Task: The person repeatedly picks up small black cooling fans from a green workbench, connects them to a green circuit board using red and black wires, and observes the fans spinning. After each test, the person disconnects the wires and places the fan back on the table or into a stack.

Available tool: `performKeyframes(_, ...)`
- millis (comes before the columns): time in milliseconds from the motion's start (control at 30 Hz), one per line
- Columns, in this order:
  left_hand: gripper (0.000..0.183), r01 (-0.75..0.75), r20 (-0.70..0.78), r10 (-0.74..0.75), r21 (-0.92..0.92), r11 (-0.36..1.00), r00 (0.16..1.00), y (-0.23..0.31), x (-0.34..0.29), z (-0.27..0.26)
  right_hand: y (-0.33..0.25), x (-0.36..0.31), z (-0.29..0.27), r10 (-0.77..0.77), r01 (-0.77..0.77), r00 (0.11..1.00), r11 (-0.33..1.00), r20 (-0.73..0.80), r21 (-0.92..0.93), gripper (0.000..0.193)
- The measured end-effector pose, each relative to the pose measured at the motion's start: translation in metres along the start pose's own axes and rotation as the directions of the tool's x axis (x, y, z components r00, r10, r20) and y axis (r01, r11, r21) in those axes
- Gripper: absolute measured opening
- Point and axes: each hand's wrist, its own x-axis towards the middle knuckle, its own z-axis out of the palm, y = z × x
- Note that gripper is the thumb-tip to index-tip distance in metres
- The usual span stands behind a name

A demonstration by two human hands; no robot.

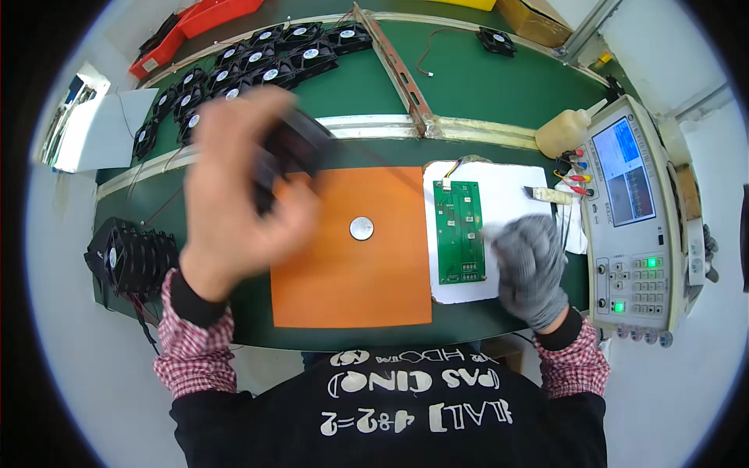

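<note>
My bare left hand (242, 187), smeared by motion, grips a black square cooling fan (296, 148) above an orange mat (351, 292). A faint thin wire trails from the fan to the right. A round silvery disc (361, 228) lies on the mat. In a grey knit glove, my right hand (532, 269) is closed beside the right edge of a green circuit board (459, 261). Whatever its fingers hold, if anything, is hidden. The board rests on a white pad (511, 175) and has several small white connectors, with a cable plugged in at its top.
Rows of black fans (271, 75) stand beyond the metal rail; another stack (133, 253) sits at left. A single fan (496, 41) lies far right. A tester with a screen (632, 210) stands at right, near a plastic bottle (563, 132) and a utility knife (548, 195).
</note>
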Motion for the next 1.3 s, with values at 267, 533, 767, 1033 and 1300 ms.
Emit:
performKeyframes(267,0.053,0.303,0.178,-0.306,0.045,0.952,0.935,0.032,-0.023,0.043,0.039,-0.01,0.024,0.565,-0.668,0.735,0.509,0.375,0.542,0.012)
performKeyframes(533,0.093,0.136,0.583,-0.104,-0.01,0.991,0.806,0.04,-0.034,0.061,0.041,-0.026,0.053,0.544,-0.615,0.781,0.586,0.307,0.528,0.014)
performKeyframes(767,0.099,0.218,0.562,-0.106,-0.135,0.967,0.82,0.049,-0.051,0.07,0.045,-0.021,0.057,0.468,-0.56,0.828,0.676,0.308,0.479,0.016)
performKeyframes(1033,0.046,-0.377,-0.022,0.388,0.194,0.906,0.921,0.067,-0.044,0.017,0.038,-0.019,0.054,0.354,-0.397,0.916,0.867,0.189,0.3,0.016)
performKeyframes(1300,0.056,0.838,0.824,-0.203,-0.545,-0.028,0.529,0.082,-0.027,-0.041,0.041,-0.022,0.056,0.422,-0.502,0.865,0.747,0.271,0.436,0.017)
